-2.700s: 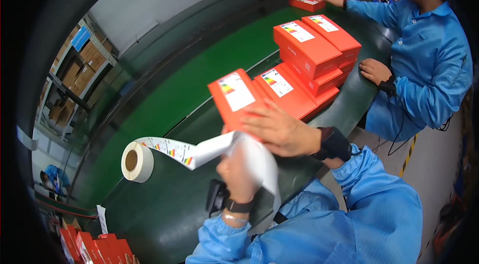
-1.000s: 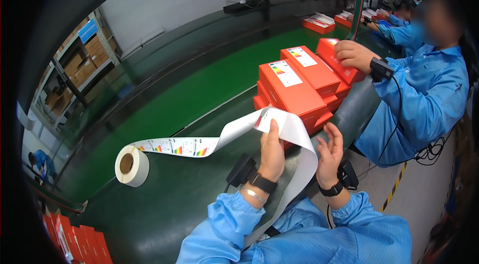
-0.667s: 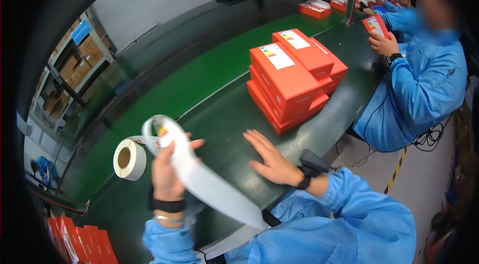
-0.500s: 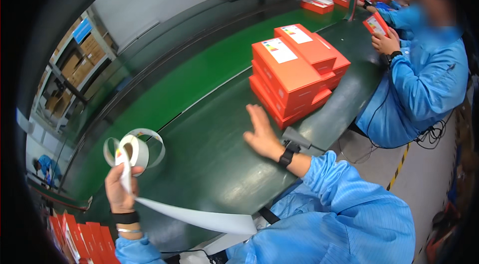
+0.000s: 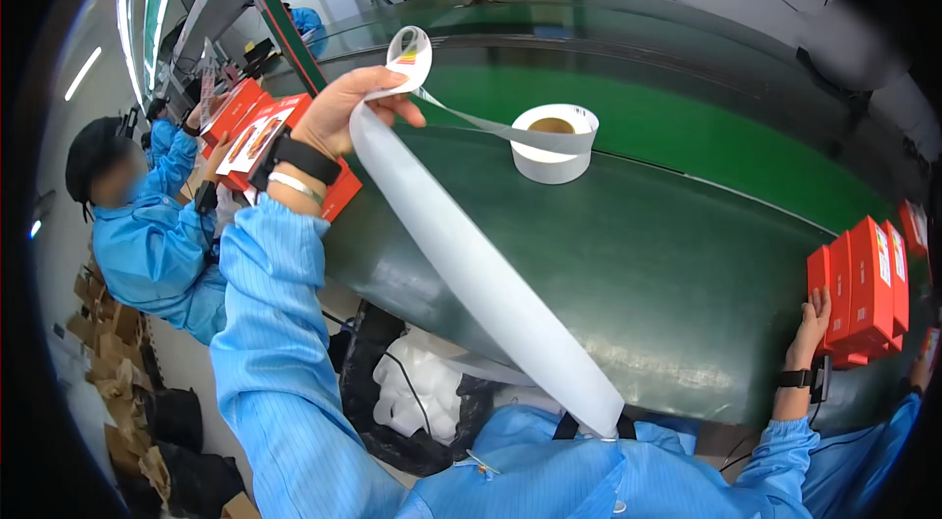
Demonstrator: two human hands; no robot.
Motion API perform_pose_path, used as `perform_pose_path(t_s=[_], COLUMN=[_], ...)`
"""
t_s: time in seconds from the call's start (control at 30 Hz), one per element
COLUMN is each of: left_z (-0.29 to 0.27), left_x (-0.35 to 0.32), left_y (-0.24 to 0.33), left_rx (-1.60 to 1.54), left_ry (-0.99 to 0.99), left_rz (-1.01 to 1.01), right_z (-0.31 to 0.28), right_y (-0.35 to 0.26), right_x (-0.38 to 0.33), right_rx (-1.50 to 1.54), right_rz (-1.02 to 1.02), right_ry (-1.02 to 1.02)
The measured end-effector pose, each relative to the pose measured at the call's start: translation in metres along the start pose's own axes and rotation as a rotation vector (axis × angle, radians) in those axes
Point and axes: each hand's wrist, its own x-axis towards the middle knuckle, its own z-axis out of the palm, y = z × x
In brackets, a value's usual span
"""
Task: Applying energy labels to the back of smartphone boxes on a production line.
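Observation:
My left hand is raised, fingers closed on a label strip. One end of the strip curls above my fingers and shows a coloured printed label; a thin length runs to the white label roll lying on the green bench. The long backing band slants down to the front of my body. At the right, my right hand is against the near side of stacked red boxes, fingers stretched out and holding nothing that I can see. White labels show on some of these boxes.
A co-worker in blue sits at the left, hands on red boxes. Below the bench edge stands a black-lined bin with white waste. The green conveyor runs behind the roll; a post rises at the left.
The view has swung left, so the stack now sits at the right edge. My left hand has lifted the strip higher, away from the roll. My right hand has come up to the boxes.

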Motion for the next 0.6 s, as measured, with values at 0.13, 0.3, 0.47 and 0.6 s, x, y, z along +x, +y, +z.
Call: perform_pose_path(t_s=[0.13,0.3,0.47,0.6], left_z=[0.04,0.153,0.205,0.195], left_x=[0.011,-0.002,-0.041,-0.078], left_y=[-0.062,-0.124,-0.159,-0.197], left_rx=[-0.169,-0.454,-0.79,-0.975], left_ry=[-0.242,-0.712,-0.875,-0.905], left_rz=[0.248,-0.106,-0.366,-0.321], right_z=[0.069,0.208,0.305,0.36], right_y=[-0.056,-0.133,-0.159,-0.162], right_x=[-0.019,-0.095,-0.131,-0.101], right_rx=[0.01,0.333,0.891,1.198], right_rz=[-0.173,0.481,0.866,0.824], right_ry=[-0.145,-1.192,-1.263,-0.916])
